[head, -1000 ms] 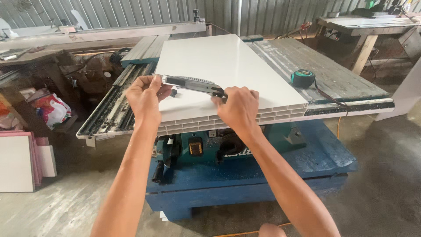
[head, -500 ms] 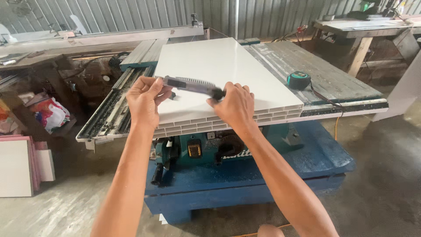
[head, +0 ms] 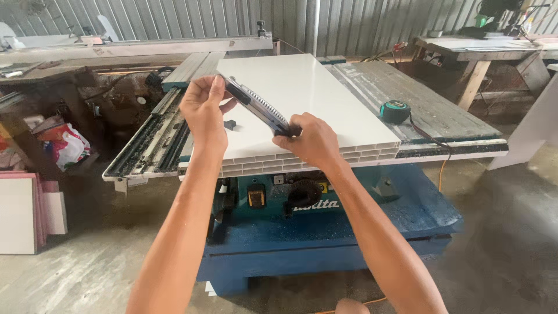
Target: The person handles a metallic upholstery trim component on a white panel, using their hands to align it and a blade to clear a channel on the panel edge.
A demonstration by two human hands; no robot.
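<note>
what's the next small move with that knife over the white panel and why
Probably lower the knife flat onto the white panel. Both hands hold it by its ends, the left hand at the far end and the right hand at the near end, tilted above the panel, so it isn't yet resting on anything.

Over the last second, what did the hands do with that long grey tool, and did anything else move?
The grey tool was lying roughly level between both hands; now it is tilted, its far end raised by the left hand and its near end held low by the right hand. Both hands kept their hold. The white panel and the tape measure stayed where they were.
</note>
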